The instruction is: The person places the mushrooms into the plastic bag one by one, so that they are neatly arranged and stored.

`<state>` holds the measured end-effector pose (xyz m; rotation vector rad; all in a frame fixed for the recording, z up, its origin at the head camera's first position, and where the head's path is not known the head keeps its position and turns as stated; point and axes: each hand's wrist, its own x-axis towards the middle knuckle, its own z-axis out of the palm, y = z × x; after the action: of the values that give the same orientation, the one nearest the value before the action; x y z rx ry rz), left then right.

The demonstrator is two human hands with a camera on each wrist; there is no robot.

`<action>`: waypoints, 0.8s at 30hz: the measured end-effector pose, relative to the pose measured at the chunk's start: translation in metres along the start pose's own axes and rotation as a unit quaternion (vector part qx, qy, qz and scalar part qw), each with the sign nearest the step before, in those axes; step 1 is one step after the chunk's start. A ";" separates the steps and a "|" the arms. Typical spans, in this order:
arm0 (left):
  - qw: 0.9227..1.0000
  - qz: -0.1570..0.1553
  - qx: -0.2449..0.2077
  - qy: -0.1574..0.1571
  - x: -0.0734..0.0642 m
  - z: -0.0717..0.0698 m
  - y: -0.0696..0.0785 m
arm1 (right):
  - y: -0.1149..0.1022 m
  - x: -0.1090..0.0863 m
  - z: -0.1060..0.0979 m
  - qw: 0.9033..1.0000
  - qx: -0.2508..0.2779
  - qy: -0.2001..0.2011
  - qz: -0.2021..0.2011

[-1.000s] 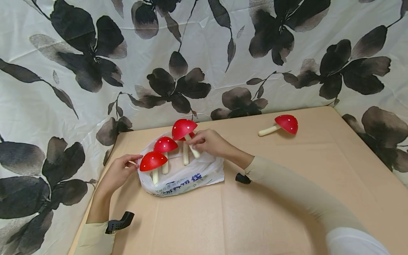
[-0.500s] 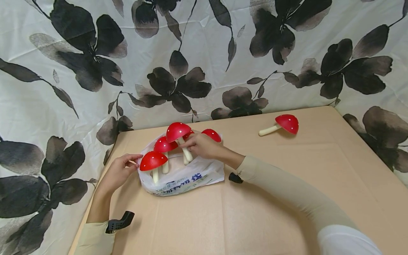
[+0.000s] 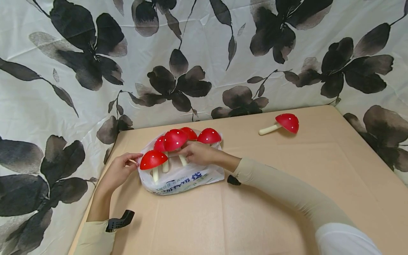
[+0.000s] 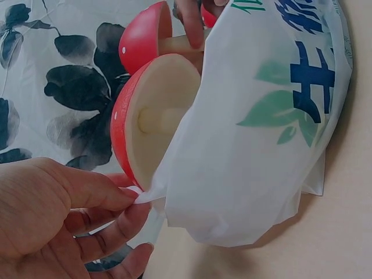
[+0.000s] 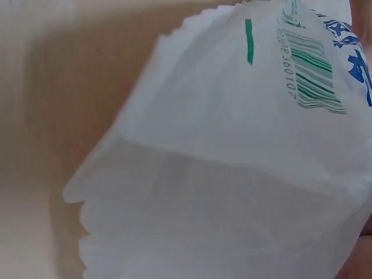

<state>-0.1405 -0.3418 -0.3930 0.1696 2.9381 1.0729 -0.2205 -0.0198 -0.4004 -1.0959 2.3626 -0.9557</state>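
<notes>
A white plastic bag [image 3: 191,177] with blue and green print lies at the left of the table. Its rim is pinched between the thumb and finger of my left hand [image 3: 118,170], clearest in the left wrist view. My right hand [image 3: 200,153] holds a red-capped toy mushroom [image 3: 175,139] by its pale stem over the bag's opening. Several like it stand in the bag, among them a front-left mushroom [image 3: 153,160] and a right-hand mushroom [image 3: 209,136]. The bag [image 5: 221,151] fills most of the right wrist view, with only slivers of hand at the edge.
One more toy mushroom [image 3: 288,123] lies on its side near the back right of the table [image 3: 271,202]. A white cloth [image 3: 223,53] with dark flowers hangs behind the table. Black wrist cameras are on both sleeves.
My right hand has shifted left and slightly down with its mushroom, lowering it among the others. The right-hand mushroom, hidden at first, has come into view. The left hand keeps its place.
</notes>
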 end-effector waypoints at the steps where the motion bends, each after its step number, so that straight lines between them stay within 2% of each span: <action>1: 1.000 0.000 0.000 0.000 0.000 0.000 0.000 | 0.000 -0.001 0.000 1.000 -0.005 -0.005 0.000; 6: 1.000 0.001 0.004 -0.001 0.001 -0.001 0.000 | 0.001 -0.006 0.001 0.999 -0.014 -0.033 -0.011; 13: 1.000 0.003 0.003 -0.004 0.001 -0.001 0.000 | 0.001 -0.013 0.004 0.995 0.025 -0.086 -0.047; 24: 1.000 0.001 0.005 -0.005 0.000 0.000 0.002 | -0.001 -0.027 -0.002 0.991 0.070 -0.108 -0.031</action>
<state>-0.1404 -0.3405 -0.3918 0.1785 2.9365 1.0549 -0.2037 0.0015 -0.3970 -1.1614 2.0675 -0.9573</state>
